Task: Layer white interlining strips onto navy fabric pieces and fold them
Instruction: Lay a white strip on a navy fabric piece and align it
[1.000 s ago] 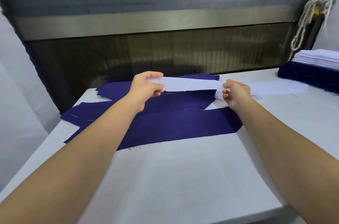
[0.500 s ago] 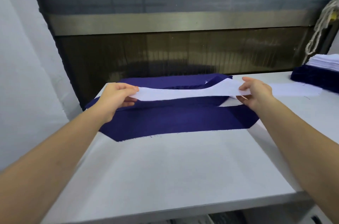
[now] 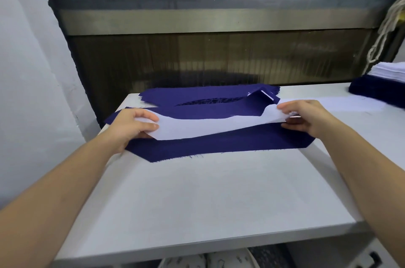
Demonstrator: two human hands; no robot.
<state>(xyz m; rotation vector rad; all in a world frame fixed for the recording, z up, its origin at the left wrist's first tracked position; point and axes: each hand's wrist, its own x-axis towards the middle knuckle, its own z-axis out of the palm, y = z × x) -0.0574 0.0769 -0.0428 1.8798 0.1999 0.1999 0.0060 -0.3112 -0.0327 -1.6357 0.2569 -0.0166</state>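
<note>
- L grip [image 3: 131, 125] & R grip [image 3: 306, 116] each pinch one end of the white interlining strip [image 3: 219, 126].
- Strip sags low over the near navy piece [image 3: 219, 143] on the bench [image 3: 208, 191].
- Step: layering. Next, I reckon: match edges w/ the navy, lay flat, then fold.

A navy-and-white fabric stack [image 3: 377, 90] is cut off at right; the left hand [image 3: 129, 127] covers one end of the white strip [image 3: 219, 126].
</note>
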